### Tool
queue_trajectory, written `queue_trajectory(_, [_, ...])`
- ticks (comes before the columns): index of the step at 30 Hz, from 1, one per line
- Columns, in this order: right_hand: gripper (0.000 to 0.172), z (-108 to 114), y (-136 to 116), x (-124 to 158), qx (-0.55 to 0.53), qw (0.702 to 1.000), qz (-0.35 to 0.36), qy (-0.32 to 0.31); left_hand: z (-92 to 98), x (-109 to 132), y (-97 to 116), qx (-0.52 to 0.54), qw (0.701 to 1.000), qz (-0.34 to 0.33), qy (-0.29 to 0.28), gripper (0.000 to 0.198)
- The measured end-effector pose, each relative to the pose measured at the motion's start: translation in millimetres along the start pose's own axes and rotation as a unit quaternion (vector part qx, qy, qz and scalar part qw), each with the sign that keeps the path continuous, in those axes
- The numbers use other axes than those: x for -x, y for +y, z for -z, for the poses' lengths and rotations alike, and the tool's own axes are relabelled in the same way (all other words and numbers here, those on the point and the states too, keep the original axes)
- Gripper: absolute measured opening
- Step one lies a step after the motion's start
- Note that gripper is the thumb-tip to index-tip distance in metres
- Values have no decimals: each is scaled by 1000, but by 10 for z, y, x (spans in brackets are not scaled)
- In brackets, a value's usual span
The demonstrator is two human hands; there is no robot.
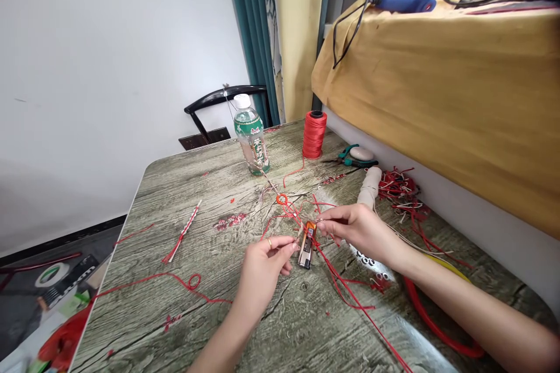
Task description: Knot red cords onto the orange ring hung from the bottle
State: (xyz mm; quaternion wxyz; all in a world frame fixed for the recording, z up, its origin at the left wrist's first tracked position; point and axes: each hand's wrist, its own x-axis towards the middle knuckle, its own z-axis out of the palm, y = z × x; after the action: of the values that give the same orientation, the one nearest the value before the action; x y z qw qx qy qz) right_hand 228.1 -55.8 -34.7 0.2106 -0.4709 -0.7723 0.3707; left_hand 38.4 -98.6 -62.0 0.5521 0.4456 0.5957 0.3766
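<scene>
My left hand, with a ring on one finger, is closed in a pinch on a thin pale cord. Opposite it, my right hand pinches another thin strand at its fingertips. Between the hands, red cords run across the table toward me. A lighter lies just beneath the strands, close to both hands. Farther off, an orange ring links these cords to a pale cord leading to a plastic bottle with a green label. The exact strand ends are hidden by my fingers.
A red thread spool stands at the back, near teal-handled pliers. On the right lie a white cord roll, a tangle of red scraps and a red-yellow hoop. A braided piece lies left.
</scene>
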Motion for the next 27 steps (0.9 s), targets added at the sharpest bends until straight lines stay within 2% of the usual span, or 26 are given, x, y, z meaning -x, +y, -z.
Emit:
queue_trajectory(3, [28, -12, 44, -119, 5, 1000, -24, 13, 29, -104, 17, 31, 999, 0, 31, 24])
queue_trajectory(7, [22, 28, 118, -249, 34, 998, -18, 50, 126, -200, 46, 22, 996, -16, 88, 24])
queue_trajectory(11, [21, -13, 151, -261, 31, 998, -31, 47, 130, -202, 20, 13, 998, 8, 56, 23])
queue_trajectory(14, [17, -77, 153, -234, 10, 998, -44, 50, 80, -194, -20, 0, 999, 11, 54, 21])
queue_trajectory(19, [12, -149, 163, -230, -86, 995, -38, 34, 10, -193, -9, 40, 999, 22, 20, 18])
queue_trajectory(21, [19, -164, 157, -237, -137, 990, -35, 24, -12, -183, 20, 73, 997, 26, 2, 19])
queue_trajectory(24, [38, -169, 119, -247, -211, 977, -36, -8, -44, -158, 62, 95, 995, 19, -14, 20])
queue_trajectory(27, [41, -161, 76, -259, -266, 962, -32, -55, -66, -141, 91, 73, 997, 2, -22, 19])
